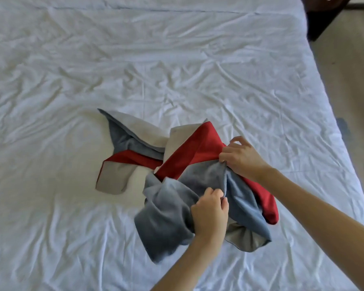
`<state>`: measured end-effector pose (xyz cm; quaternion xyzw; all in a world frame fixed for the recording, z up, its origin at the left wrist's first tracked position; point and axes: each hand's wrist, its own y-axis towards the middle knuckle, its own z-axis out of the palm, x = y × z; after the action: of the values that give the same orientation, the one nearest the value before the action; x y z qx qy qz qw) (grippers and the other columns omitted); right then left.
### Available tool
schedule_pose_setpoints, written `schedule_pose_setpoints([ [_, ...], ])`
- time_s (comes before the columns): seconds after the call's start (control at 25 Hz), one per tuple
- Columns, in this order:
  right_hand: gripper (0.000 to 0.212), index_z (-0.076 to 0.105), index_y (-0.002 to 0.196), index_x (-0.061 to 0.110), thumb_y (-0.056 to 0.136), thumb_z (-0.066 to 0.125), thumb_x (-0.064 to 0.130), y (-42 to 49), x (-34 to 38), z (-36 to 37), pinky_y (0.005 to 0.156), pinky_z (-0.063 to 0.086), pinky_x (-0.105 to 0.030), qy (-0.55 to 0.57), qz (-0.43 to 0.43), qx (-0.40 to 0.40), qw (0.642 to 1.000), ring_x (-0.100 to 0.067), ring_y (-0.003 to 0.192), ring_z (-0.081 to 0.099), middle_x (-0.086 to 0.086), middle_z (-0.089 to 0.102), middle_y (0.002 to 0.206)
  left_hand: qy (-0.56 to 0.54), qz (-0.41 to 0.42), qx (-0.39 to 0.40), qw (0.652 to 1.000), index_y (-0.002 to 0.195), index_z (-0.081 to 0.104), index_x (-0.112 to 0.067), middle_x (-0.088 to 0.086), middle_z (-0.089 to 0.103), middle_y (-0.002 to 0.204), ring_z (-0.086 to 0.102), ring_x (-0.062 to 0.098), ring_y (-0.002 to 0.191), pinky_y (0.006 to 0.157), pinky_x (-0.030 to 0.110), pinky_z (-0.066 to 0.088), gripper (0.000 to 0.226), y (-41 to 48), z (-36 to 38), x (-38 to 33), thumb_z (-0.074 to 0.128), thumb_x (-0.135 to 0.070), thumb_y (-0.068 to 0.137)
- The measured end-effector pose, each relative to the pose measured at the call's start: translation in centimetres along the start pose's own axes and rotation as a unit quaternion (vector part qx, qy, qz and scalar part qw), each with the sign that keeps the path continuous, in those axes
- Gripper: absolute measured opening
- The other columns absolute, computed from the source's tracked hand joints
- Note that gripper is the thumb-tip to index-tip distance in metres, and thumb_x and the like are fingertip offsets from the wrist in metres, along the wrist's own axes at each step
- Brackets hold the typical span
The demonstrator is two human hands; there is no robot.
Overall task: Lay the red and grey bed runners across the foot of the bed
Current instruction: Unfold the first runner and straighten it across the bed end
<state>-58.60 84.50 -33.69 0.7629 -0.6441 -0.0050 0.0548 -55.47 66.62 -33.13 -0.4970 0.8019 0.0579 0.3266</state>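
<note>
A red bed runner (189,148) and a grey bed runner (164,219) lie tangled in a heap on the white bed sheet (72,80), both showing pale linings. My left hand (210,213) grips a fold of the grey runner near the middle of the heap. My right hand (242,156) pinches the grey runner's edge where it meets the red one, at the heap's right side. One end of each runner trails away to the left, lying flat on the sheet.
The wrinkled sheet spreads wide to the left and toward the far side. The bed's right edge runs diagonally past beige floor (349,80). A dark wooden piece of furniture (319,22) stands at the top right corner.
</note>
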Motion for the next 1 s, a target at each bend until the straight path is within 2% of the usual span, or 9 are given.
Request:
schedule_pose_setpoints([
  [0.08,0.027,0.063,0.06,0.015,0.056,0.068,-0.011,-2.7,-0.7,0.8,0.08,0.055,-0.034,0.007,0.01,0.002,1.0,-0.019,0.055,0.063,0.004,0.061,0.056,-0.017,-0.048,0.058,0.997,0.091,0.059,-0.018,0.001,0.06,0.095,0.063,0.026,0.083,0.065,0.034,0.041,0.015,-1.1,3.1,-1.3,0.05,-0.029,0.091],
  [0.16,0.025,0.063,0.06,0.015,0.059,0.066,-0.01,-5.2,-1.7,1.6,0.081,0.054,-0.034,0.016,0.027,0.005,0.999,-0.019,0.056,0.063,0.003,0.061,0.056,-0.014,-0.056,0.087,0.995,0.096,0.058,-0.018,-0.001,0.059,0.1,0.062,0.024,0.086,0.071,0.034,0.044,0.016,-1.7,5.7,-2.2,0.047,-0.029,0.092],
  [0.32,0.023,0.062,0.06,0.015,0.063,0.065,-0.008,-8.5,-3.1,3.0,0.081,0.053,-0.033,0.026,0.061,0.018,0.998,-0.02,0.058,0.064,0.003,0.06,0.056,-0.014,-0.035,0.106,0.994,0.092,0.06,-0.013,0.002,0.061,0.096,0.061,0.023,0.082,0.07,0.033,0.047,0.016,-1.6,8.6,-2.3,0.047,-0.025,0.091],
  [0.48,0.024,0.06,0.061,0.015,0.061,0.066,-0.009,-8.9,-3.3,4.4,0.08,0.053,-0.032,0.036,0.087,0.006,0.996,-0.019,0.059,0.063,0.004,0.06,0.057,0.0,-0.019,0.111,0.994,0.089,0.059,-0.013,0.003,0.059,0.093,0.06,0.026,0.08,0.063,0.03,0.037,0.014,-0.9,9.7,-2.2,0.05,-0.024,0.09],
  [0.6,0.025,0.063,0.067,0.015,0.062,0.065,-0.01,-8.7,-3.5,5.1,0.085,0.051,-0.034,0.054,0.099,-0.003,0.994,-0.02,0.064,0.065,0.003,0.064,0.064,0.014,0.002,0.136,0.991,0.089,0.059,-0.015,0.002,0.059,0.095,0.061,0.027,0.08,0.065,0.034,0.042,0.017,-0.2,9.4,-2.2,0.051,-0.03,0.09],
  [0.68,0.026,0.067,0.077,0.015,0.069,0.06,-0.01,-8.7,-3.4,5.0,0.09,0.046,-0.035,0.068,0.12,0.009,0.99,-0.021,0.073,0.068,0.003,0.069,0.074,0.012,0.053,0.124,0.991,0.088,0.061,-0.016,0.0,0.062,0.091,0.064,0.022,0.074,0.061,0.033,0.046,0.021,0.3,8.1,-1.6,0.053,-0.035,0.089],
  [0.76,0.031,0.069,0.082,0.016,0.069,0.059,-0.01,-9.0,-2.7,4.4,0.088,0.044,-0.036,0.066,0.17,-0.008,0.983,-0.022,0.078,0.068,0.003,0.072,0.082,-0.014,0.109,0.083,0.99,0.087,0.063,-0.017,-0.001,0.064,0.086,0.064,0.019,0.069,0.057,0.033,0.049,0.016,1.4,5.8,-0.4,0.055,-0.031,0.088],
  [0.88,0.031,0.07,0.083,0.015,0.067,0.061,-0.01,-8.8,0.1,3.5,0.083,0.047,-0.04,0.088,0.283,-0.059,0.953,-0.026,0.08,0.066,0.0,0.072,0.088,-0.007,0.184,0.003,0.983,0.09,0.065,-0.014,0.002,0.064,0.081,0.061,0.019,0.069,0.057,0.033,0.05,0.009,4.0,2.2,2.4,0.058,-0.018,0.085],
  [1.0,0.026,0.07,0.083,0.014,0.068,0.058,-0.004,-7.7,5.8,3.5,0.078,0.047,-0.042,0.136,0.353,-0.089,0.921,-0.027,0.079,0.064,-0.001,0.071,0.087,0.015,0.202,-0.01,0.979,0.093,0.065,-0.013,0.002,0.065,0.084,0.061,0.02,0.072,0.059,0.03,0.049,0.012,6.0,-1.1,6.2,0.063,-0.011,0.081],
])
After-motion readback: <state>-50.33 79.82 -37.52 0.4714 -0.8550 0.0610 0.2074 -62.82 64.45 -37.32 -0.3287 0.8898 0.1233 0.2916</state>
